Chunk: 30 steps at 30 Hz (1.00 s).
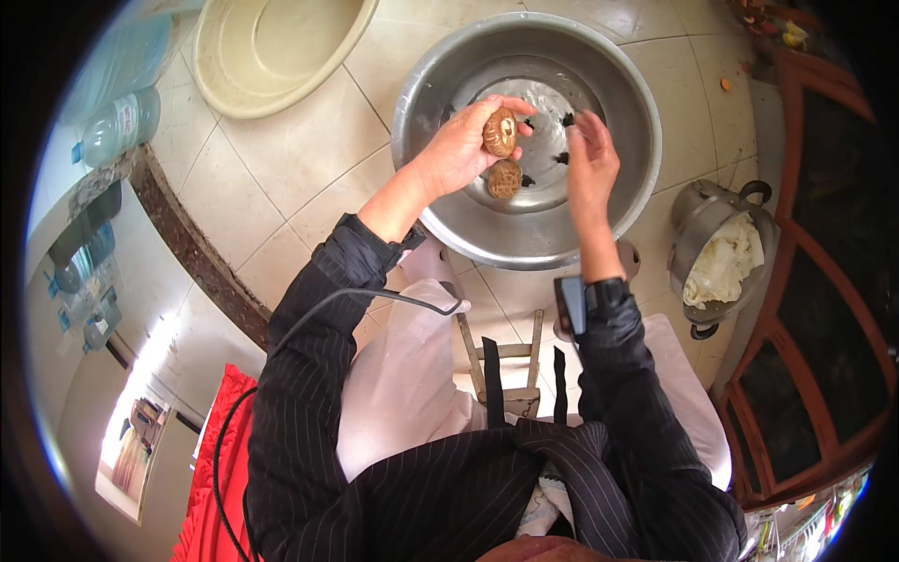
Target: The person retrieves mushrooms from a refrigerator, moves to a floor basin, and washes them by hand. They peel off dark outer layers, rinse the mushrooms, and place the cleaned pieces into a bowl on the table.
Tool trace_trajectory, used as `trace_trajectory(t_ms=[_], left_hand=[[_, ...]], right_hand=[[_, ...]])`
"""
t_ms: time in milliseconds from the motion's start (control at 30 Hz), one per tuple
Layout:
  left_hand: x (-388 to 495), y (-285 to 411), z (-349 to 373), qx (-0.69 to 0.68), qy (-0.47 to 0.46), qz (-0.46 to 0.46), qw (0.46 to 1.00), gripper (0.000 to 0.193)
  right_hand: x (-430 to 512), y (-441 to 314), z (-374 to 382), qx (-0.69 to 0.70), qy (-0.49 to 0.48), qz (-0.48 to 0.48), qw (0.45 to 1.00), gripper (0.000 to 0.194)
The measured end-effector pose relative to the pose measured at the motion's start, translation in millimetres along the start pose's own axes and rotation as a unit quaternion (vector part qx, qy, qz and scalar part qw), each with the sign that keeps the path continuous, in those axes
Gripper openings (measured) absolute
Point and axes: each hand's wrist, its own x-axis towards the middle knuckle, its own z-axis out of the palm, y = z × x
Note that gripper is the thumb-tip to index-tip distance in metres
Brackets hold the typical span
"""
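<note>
My left hand [460, 144] is closed around a brown shiitake mushroom [500, 132] above a wide metal basin [439, 211]. The mushroom's pale, cut-looking centre faces up. Just beneath that hand is a second brown mushroom [504, 178]; whether it touches the hand is unclear. My right hand [594, 158] hovers over the basin's right part, its fingers blurred and loosely apart, with nothing visible in them. Several small dark pieces, one a black scrap [562, 158], lie on the basin floor between and below the hands.
A cream plastic tub [281, 105] stands on the tiled floor [246, 161] at upper left. Large plastic bottles [119, 126] are left of it. On the right, a metal pot [692, 211] with pale contents sits beside a wooden-framed cabinet [786, 281]. A black cable [309, 316] crosses my left sleeve.
</note>
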Motion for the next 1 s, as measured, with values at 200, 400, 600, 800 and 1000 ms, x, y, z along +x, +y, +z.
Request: trace_trajectory(t_ms=[200,400,600,800,1000], left_hand=[[6,-1,-22,-0.092,-0.012,-0.025,0.995,0.024],[10,-16,-35,-0.056,0.093,-0.044,0.993,0.031],[9,-15,-31,-0.050,0.020,-0.057,0.997,0.036],[9,-11,-28,0.021,0.025,-0.025,0.999,0.026],[10,-12,-31,0.109,0.086,-0.043,0.989,0.032]], right_hand=[[22,54,-2,0.126,0.138,0.358,0.915,0.027],[-9,-15,9,0.323,-0.210,0.282,0.878,0.029],[-4,-6,-8,0.148,-0.176,0.236,0.944,0.029],[26,52,-24,-0.203,0.063,0.080,0.974,0.029],[3,12,4,0.295,-0.098,0.381,0.871,0.029]])
